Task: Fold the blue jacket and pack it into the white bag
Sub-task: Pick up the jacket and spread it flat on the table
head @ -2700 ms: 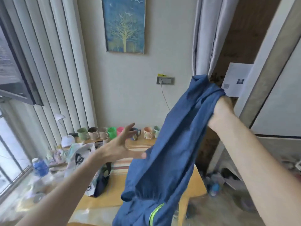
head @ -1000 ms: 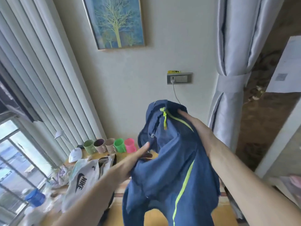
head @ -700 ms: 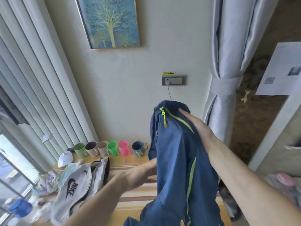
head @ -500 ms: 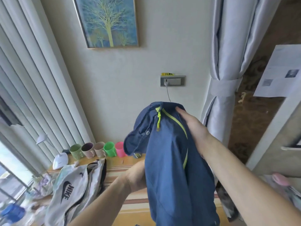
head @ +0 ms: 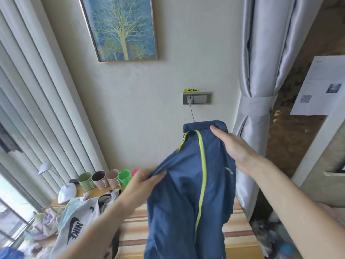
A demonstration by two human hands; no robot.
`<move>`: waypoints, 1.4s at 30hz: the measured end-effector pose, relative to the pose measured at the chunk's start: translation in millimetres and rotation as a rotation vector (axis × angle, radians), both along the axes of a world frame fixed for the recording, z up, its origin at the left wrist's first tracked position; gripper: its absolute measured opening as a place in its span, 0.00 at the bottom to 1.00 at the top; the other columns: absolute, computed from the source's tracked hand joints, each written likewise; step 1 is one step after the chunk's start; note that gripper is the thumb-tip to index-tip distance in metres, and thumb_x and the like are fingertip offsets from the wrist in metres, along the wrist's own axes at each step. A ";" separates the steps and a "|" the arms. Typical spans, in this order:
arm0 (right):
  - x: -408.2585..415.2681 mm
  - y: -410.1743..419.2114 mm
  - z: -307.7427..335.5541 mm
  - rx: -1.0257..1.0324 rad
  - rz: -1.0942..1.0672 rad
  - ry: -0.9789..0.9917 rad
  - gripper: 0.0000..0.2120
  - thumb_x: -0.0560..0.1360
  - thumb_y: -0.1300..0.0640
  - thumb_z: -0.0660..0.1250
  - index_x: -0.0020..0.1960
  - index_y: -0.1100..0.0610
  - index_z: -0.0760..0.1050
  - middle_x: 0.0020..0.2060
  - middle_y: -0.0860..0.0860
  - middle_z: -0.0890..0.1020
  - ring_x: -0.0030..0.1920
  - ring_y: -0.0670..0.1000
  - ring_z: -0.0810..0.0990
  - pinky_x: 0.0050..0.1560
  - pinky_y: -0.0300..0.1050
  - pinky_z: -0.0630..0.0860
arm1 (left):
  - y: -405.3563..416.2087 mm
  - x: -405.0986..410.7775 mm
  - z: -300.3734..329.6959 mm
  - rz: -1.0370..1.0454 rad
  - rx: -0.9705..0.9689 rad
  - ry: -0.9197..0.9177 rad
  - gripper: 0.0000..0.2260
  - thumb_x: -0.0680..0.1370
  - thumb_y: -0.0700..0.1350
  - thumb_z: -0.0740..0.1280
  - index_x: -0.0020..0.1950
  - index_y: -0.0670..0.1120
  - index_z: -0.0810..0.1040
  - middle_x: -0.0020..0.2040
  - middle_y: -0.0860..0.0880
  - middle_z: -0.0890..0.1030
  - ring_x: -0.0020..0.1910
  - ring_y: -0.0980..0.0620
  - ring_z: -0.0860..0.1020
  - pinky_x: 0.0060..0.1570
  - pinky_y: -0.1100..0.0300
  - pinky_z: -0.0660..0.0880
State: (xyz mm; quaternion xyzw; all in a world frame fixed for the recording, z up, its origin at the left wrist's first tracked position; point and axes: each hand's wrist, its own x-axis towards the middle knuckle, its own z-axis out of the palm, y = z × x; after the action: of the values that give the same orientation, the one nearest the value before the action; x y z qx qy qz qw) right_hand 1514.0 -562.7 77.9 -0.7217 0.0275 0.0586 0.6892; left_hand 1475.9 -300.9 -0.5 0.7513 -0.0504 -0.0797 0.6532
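The blue jacket (head: 188, 199) with a lime-green zip hangs in the air in front of me, above the table. My right hand (head: 235, 146) holds it up near the collar, fingers laid over the fabric at the top. My left hand (head: 143, 182) pinches a fold of the jacket's left side at shoulder level. The white bag (head: 78, 219) with a black Nike logo lies slumped on the table at lower left, its dark opening facing right, apart from the jacket.
A striped wooden table (head: 237, 236) stands below. Several mugs (head: 104, 179) line its far edge by the wall. A white desk lamp (head: 65, 187) stands at left. A grey curtain (head: 261, 90) hangs at right; clutter lies on the floor beyond.
My left hand has risen from under the jacket and taken hold of its left side. The jacket now hangs flatter with the zip facing me; my right hand stays at the collar.
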 end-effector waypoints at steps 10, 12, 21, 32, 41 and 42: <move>-6.2 -48.8 51.2 -0.010 0.204 -0.275 0.13 0.72 0.63 0.73 0.56 0.60 0.82 0.50 0.54 0.88 0.49 0.52 0.87 0.48 0.43 0.83 | 55.2 -6.0 120.8 -0.039 0.225 -0.238 0.16 0.72 0.51 0.78 0.56 0.45 0.84 0.51 0.42 0.87 0.51 0.40 0.86 0.56 0.44 0.80; -8.0 -46.7 43.8 -0.129 0.279 -0.245 0.13 0.75 0.67 0.70 0.59 0.60 0.81 0.54 0.53 0.88 0.54 0.52 0.87 0.54 0.42 0.82 | 58.6 -10.2 120.5 -0.131 0.358 -0.076 0.21 0.71 0.58 0.77 0.56 0.45 0.85 0.52 0.41 0.87 0.53 0.38 0.85 0.60 0.37 0.78; -18.0 -67.9 53.0 0.092 0.175 -0.355 0.14 0.74 0.59 0.67 0.58 0.61 0.82 0.52 0.56 0.87 0.49 0.51 0.87 0.50 0.41 0.83 | 76.5 -21.5 123.3 -0.325 0.158 -0.020 0.21 0.68 0.45 0.81 0.57 0.40 0.82 0.52 0.38 0.86 0.49 0.39 0.85 0.47 0.50 0.84; 67.0 -72.8 38.2 -0.147 0.166 -0.329 0.11 0.79 0.65 0.66 0.57 0.55 0.83 0.53 0.50 0.88 0.51 0.48 0.86 0.54 0.40 0.82 | 138.0 54.7 86.4 -0.075 0.272 0.186 0.23 0.69 0.51 0.79 0.58 0.38 0.83 0.56 0.30 0.83 0.55 0.29 0.81 0.60 0.41 0.76; 189.7 -33.3 -208.3 -0.841 0.178 -0.109 0.04 0.76 0.58 0.72 0.49 0.56 0.83 0.45 0.56 0.86 0.50 0.58 0.83 0.53 0.50 0.76 | 138.9 159.9 -134.3 0.170 0.831 0.161 0.13 0.70 0.50 0.73 0.50 0.43 0.81 0.43 0.45 0.82 0.45 0.43 0.80 0.48 0.54 0.77; 196.3 -29.0 -228.0 -0.863 0.165 -0.106 0.06 0.76 0.58 0.72 0.52 0.57 0.83 0.48 0.56 0.86 0.53 0.59 0.82 0.55 0.51 0.76 | 139.6 166.6 -154.4 0.166 0.858 0.158 0.15 0.69 0.50 0.71 0.52 0.45 0.81 0.44 0.43 0.83 0.47 0.41 0.80 0.51 0.49 0.78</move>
State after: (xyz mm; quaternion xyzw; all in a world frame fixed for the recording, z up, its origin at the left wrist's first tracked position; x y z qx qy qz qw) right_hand 1710.3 -591.7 -150.1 -0.9452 -0.0438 0.0596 0.3180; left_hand 1642.5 -161.3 -154.9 0.9474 0.0979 -0.0979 0.2884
